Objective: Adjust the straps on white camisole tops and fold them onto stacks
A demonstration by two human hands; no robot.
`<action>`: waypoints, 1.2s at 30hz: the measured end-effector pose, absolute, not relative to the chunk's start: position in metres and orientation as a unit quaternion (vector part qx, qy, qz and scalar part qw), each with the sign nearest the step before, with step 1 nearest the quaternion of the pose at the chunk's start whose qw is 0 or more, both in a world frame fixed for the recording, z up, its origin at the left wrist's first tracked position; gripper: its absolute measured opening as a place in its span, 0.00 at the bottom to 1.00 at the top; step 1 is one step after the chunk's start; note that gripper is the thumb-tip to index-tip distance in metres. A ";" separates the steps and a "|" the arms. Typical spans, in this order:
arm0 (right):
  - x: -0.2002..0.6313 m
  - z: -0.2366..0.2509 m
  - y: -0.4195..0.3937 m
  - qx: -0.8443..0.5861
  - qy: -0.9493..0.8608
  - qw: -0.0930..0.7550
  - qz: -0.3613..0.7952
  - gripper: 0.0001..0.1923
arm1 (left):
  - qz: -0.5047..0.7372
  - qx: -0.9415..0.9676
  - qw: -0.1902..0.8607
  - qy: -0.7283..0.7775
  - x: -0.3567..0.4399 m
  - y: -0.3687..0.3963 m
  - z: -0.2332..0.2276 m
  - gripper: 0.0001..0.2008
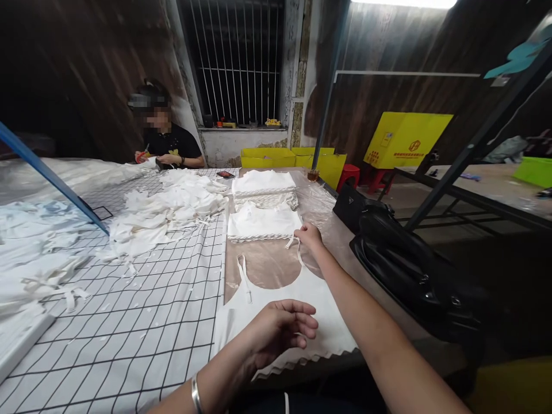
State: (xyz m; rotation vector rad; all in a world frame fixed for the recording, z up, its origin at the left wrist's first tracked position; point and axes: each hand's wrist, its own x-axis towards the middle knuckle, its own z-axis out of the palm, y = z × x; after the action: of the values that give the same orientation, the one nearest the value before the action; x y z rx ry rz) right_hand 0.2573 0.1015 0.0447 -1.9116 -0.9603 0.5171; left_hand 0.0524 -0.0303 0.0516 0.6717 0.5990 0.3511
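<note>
A white strappy top (284, 299) lies flat on the table in front of me, its scalloped hem toward me. My right hand (309, 234) reaches forward and pinches the end of the top's right strap (297, 248). My left hand (282, 330) rests on the lower part of the top, fingers curled loosely, holding nothing. The left strap (244, 277) lies straight on the table. Just beyond the top sits a folded white garment (263, 223), and behind it a stack of folded white garments (264, 185).
A loose heap of white garments (164, 213) lies on the black-grid cloth (142, 322) to the left. A black bag (401, 259) sits at the table's right edge. A person (166, 141) works at the far end. Yellow bins (267, 156) stand behind.
</note>
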 end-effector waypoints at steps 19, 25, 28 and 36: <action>0.228 0.046 -0.189 -0.594 -0.729 0.331 0.083 0.07 | 0.153 0.138 0.943 0.261 0.110 -0.041 0.020 0.08; 0.235 0.037 -0.152 -0.689 -0.534 0.482 0.090 0.12 | 0.165 0.214 0.903 0.334 0.110 -0.034 0.040 0.07; 0.236 0.029 -0.126 -0.671 -0.496 0.491 0.251 0.17 | 0.146 0.248 0.890 0.355 0.112 -0.031 0.050 0.09; 0.243 0.037 -0.142 -0.575 -0.419 0.441 0.547 0.21 | 0.132 0.295 0.882 0.344 0.114 0.003 0.059 0.10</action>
State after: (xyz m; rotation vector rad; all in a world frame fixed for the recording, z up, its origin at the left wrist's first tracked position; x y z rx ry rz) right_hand 0.2427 -0.1424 0.0372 -1.4287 -1.0402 1.3583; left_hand 0.1141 0.0031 0.0585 0.6147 0.7159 0.2742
